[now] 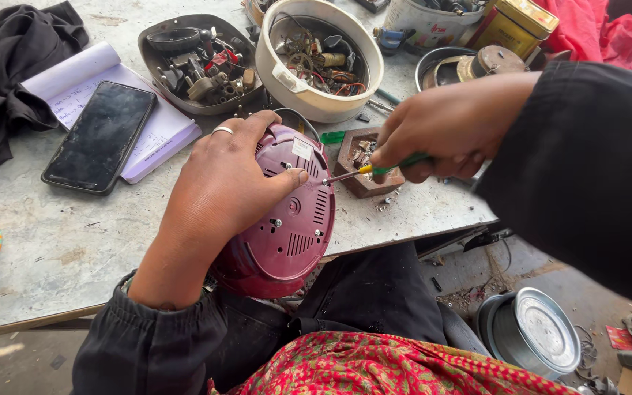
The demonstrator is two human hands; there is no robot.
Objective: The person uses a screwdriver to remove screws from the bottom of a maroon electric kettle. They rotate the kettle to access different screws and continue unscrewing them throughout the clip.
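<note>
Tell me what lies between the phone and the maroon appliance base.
In the head view, the left hand and a bare strip of grey table lie between the phone and the maroon appliance base.

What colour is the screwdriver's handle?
Green and yellow: the screwdriver in the right hand, seen in the head view.

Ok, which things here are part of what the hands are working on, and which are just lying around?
In use: left hand, maroon appliance base, right hand, screwdriver.
Lying about: phone, notebook, white tub of parts, black cloth.
</note>
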